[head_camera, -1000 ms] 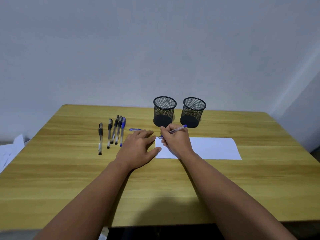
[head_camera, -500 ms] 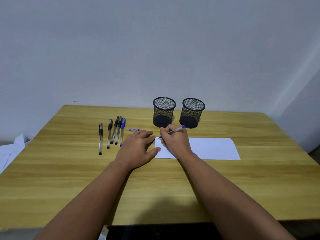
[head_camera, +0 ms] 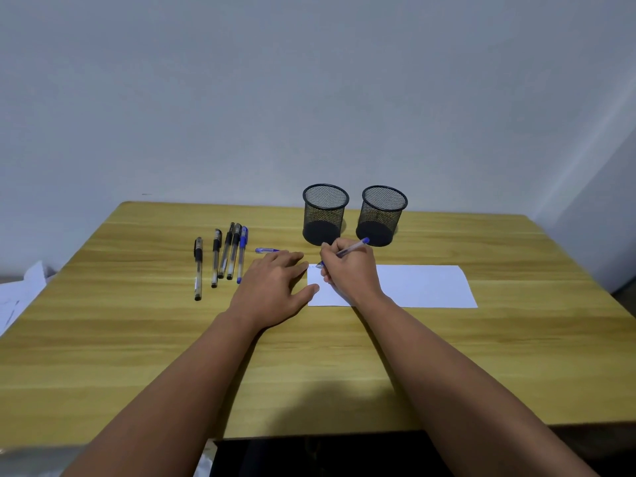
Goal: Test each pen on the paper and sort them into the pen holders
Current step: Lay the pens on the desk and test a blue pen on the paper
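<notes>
My right hand (head_camera: 349,271) grips a blue pen (head_camera: 354,248) in a writing hold, its tip on the top left corner of the white paper (head_camera: 423,285). My left hand (head_camera: 275,290) lies flat on the table with straight fingers, its thumb touching the paper's left edge. A blue pen cap (head_camera: 265,250) lies just beyond my left fingers. Several pens (head_camera: 223,256), black and blue, lie in a row to the left. Two black mesh pen holders (head_camera: 325,213) (head_camera: 382,215) stand empty behind the paper.
The wooden table (head_camera: 137,339) ends at a grey wall behind the holders. White sheets (head_camera: 17,297) lie beyond the table's left edge. The table's front edge runs under my forearms.
The right hand and pen have barely shifted at the paper's corner. The left hand stays flat in place.
</notes>
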Tool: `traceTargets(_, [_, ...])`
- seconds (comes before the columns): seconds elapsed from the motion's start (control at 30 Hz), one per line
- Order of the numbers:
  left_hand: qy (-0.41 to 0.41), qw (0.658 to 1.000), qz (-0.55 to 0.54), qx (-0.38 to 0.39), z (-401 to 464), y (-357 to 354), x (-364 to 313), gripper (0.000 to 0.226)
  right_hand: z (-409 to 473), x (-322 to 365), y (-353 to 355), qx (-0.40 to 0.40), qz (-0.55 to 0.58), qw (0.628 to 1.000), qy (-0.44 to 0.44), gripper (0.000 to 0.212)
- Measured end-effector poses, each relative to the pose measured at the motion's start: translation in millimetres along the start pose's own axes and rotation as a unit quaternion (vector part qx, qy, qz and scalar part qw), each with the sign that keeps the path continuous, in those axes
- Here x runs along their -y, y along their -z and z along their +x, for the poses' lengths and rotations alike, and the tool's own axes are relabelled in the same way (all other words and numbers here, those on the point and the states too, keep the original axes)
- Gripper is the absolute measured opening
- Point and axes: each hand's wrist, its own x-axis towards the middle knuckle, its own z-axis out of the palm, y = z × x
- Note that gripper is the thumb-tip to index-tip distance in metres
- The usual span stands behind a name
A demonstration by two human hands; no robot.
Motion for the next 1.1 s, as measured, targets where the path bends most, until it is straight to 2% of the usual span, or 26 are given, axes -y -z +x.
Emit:
traceTargets(0.9, [-0.002, 1.000, -0.005, -0.008, -0.4, 0.7, -0.4, 0.061, -3.9, 6.6, 1.1, -0.030, -0.011, 0.999, -0.008, 0.041])
traceTargets(1.1, [-0.006, 1.000, 0.000, -0.013, 0.9, 1.6, -0.9, 0.059, 3.6, 20.5, 9.3, -0.052, 0.152, 0.978, -0.136, 0.032])
